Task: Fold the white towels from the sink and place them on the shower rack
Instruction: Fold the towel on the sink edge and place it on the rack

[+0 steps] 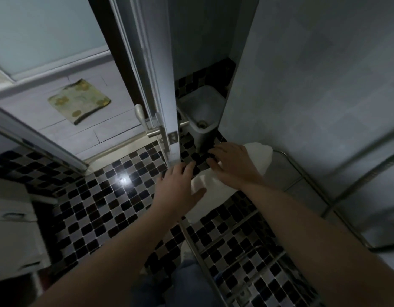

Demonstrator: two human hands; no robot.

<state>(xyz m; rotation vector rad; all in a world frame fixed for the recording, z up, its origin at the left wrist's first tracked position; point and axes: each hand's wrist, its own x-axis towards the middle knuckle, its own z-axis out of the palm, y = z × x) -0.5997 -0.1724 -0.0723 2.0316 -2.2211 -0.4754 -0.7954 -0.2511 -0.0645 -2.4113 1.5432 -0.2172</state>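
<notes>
Pressing flat on a white folded cloth towel [259,157], the right hand [231,166] lies with its grip spread, fingers straight and apart, palm down on the towel's middle. The left hand [180,188] sits just beside it at the towel's near-left edge. Its grip is also spread, with the thumb resting on the cloth and the fingertips reaching past the edge. Neither hand pinches or curls round the fabric.

The towel lies on top of a chrome tubular shower rack [201,260]. Its far end sits close to the rack's rounded far corner and its near edge sags a little over the front rail. The rack's open slats show the black, grey and white mosaic tiled floor [98,207] beneath.

Room for moving is tight. The pale door's vertical edge [169,96], with its silver lever handle [150,131], stands just left of the left fingertips. A grey tiled wall [324,74] closes the right side against the rack. Between door and wall, a small white floor basin [202,105] fills the narrow recess beyond the hands. Open floor lies to the left, bounded by a white cabinet [12,229]. A yellow-patterned square mat [78,100] lies outside the doorway.
</notes>
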